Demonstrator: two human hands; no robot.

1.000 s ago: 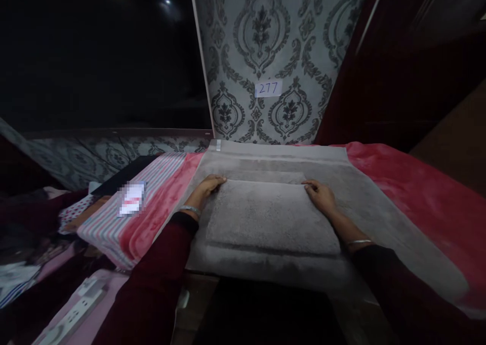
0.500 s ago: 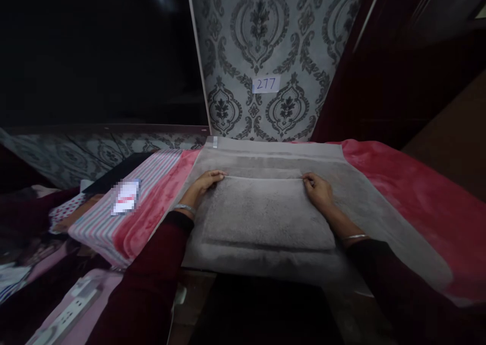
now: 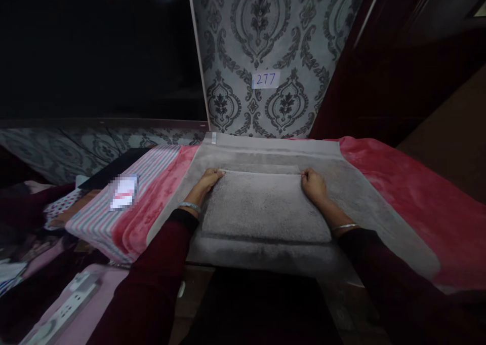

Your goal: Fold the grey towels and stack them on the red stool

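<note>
Pinching the folded grey plush cloth [image 3: 261, 203] at ten o'clock with the left hand [image 3: 208, 180], at two with the right hand [image 3: 314, 184], equally near with both, spread toward six on the larger grey cloth [image 3: 353, 190], longest nine to three!

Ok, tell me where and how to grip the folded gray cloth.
Probably pinch the folded gray cloth at its far corners, from left and right: its straight far edge spans them, and the left hand and right hand grip there.
</note>
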